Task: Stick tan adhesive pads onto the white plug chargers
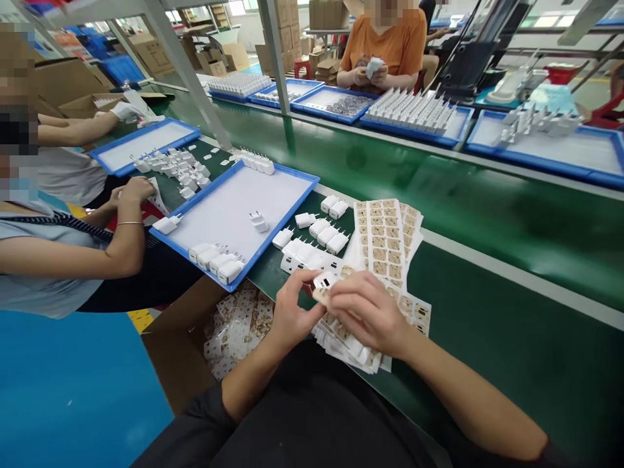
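Observation:
Between its fingertips, my left hand [295, 311] holds a white charger [325, 280], its port face turned up. My right hand [368, 312] is closed at the charger's right side, its fingers on a small pale piece that may be a sticker. Under both hands lie stacked sticker sheets [385, 240] with tan printed labels. A row of white chargers [305, 252] lies just beyond my left hand, and several more chargers [327, 233] with two pins stand behind it on the green table.
A blue-rimmed tray [277, 244] with chargers stands at the left. Below it is a cardboard box [178, 351] of used sheets. People sit at the left, and one in orange [385, 42] sits across. More trays [414, 130] line the far side; a metal post [275, 58] rises there.

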A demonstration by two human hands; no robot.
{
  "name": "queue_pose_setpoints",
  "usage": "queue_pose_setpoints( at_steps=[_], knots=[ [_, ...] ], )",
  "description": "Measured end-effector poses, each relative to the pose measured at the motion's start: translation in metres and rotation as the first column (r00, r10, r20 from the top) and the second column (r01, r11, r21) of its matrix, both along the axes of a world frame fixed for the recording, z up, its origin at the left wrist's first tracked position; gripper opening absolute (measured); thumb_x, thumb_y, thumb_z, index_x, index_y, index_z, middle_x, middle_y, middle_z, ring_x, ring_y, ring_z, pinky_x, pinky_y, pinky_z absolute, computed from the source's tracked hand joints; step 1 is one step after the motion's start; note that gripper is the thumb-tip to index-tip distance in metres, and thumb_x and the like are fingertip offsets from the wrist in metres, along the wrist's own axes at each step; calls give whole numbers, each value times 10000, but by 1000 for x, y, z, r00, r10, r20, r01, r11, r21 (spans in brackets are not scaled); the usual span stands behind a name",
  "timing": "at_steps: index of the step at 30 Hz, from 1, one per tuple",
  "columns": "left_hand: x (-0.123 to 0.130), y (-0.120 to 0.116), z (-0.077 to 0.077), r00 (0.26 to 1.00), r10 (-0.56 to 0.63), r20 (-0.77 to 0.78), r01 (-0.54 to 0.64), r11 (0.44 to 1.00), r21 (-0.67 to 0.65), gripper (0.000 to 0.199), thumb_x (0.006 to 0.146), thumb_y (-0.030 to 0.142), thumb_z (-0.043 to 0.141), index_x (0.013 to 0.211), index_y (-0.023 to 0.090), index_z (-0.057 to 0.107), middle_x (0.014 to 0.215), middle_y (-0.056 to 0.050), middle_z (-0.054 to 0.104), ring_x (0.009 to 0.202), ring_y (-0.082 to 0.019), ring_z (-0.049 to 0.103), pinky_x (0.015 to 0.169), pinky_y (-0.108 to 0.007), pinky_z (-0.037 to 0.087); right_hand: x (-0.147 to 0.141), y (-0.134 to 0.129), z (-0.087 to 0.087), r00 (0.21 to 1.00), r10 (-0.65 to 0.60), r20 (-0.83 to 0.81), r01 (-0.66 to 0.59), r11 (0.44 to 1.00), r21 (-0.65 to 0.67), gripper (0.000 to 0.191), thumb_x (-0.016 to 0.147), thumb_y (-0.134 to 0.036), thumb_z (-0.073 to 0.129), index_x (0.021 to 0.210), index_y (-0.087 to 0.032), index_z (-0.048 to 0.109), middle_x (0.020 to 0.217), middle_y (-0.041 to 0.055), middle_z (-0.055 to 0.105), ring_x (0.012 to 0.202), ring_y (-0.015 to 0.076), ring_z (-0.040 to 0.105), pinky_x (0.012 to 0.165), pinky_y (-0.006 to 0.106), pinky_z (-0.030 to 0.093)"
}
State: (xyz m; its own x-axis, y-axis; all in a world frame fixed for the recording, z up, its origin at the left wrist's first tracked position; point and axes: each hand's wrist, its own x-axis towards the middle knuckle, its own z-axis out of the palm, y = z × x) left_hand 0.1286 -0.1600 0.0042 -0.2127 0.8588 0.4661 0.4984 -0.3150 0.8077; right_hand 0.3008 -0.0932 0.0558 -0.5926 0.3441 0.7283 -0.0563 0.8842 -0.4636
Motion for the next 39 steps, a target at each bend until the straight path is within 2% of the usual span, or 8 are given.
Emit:
queue_pose_setpoints(
  at_steps=[2,8,13,17,23,26,30,39],
  knots=[
    [-12,-2,0,997,67,37,-63,993,-104,339,839,312,750,1141,219,629,971,-38,675,785,-153,622,742,-279,530,3,-3,3,993,114,25,-111,989,-103,128,952,-104,593,1035,-202,607,939,57,709,856,177,651,768,316,532],
    [-79,-33,0,928,263,265,-258,965,-52,344,822,334,746,1116,206,622,1039,-58,671,910,-184,664,818,-285,549,-9,2,-10,902,112,417,101,883,-458,129,981,-210,584,1095,-244,633,906,15,718,773,145,688,660,234,530],
    [-136,-78,-5,778,509,367,-564,824,51,377,786,297,754,1109,214,579,1059,-43,622,951,-168,652,781,-244,566,-84,-10,-28,706,347,617,-173,930,-324,187,989,-112,482,1030,-198,643,1022,62,702,885,174,696,766,265,540],
    [-158,-104,-13,684,619,385,-683,729,41,398,785,303,751,1130,215,572,1114,-59,599,1000,-194,646,772,-274,593,-165,-41,-40,474,279,836,-410,909,-71,262,979,-62,432,1140,-149,619,1129,128,663,1000,233,675,805,315,557],
    [-178,-123,-20,621,672,403,-755,651,78,399,765,289,766,1105,213,571,1089,-48,596,983,-186,651,789,-275,588,-246,-75,-71,339,232,912,-438,897,-66,409,928,-40,468,1326,-90,548,1399,258,526,1134,313,638,842,392,577],
    [-191,-126,-25,598,705,381,-779,623,70,418,762,271,764,1127,218,567,1124,-51,604,1021,-186,655,818,-263,575,-248,-69,-78,281,228,932,-432,897,-89,437,875,-32,539,1309,-71,581,1442,280,489,1122,320,656,872,395,574],
    [-222,-111,-32,590,723,358,-785,617,48,428,760,274,757,1140,218,569,1122,-54,617,1047,-199,671,853,-279,571,-219,-55,-64,257,278,925,-482,867,-127,292,880,-53,548,1132,-89,692,1141,197,675,1016,278,696,875,359,567],
    [-310,-15,-34,767,637,74,-624,768,-142,370,767,261,746,1095,127,639,1101,-84,719,997,-191,681,969,-356,533,-155,-43,-24,332,422,844,-438,861,-258,323,970,-162,485,1240,-156,663,1153,131,700,1056,256,691,891,344,549]
  ],
)
